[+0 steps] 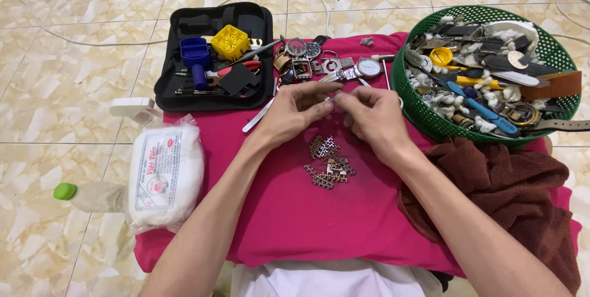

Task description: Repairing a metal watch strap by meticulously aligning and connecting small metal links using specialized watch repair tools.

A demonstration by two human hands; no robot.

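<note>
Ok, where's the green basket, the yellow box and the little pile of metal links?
green basket (410, 97), head view, on its front-left wall.
yellow box (230, 41), head view, on its top grid.
metal links (327, 163), head view, on the pile's middle.

Both bare forearms reach forward from the bottom of the view and converge toward the middle. The left hand lies palm-down with the knuckles up, its fingers curled inward and the thumb and fingertips drawn together in a pinch. The right hand mirrors it, wrist slightly bent, fingers folded toward the left. The fingertips of the two hands meet, touching or nearly so; what sits between them is too small to tell.
</note>
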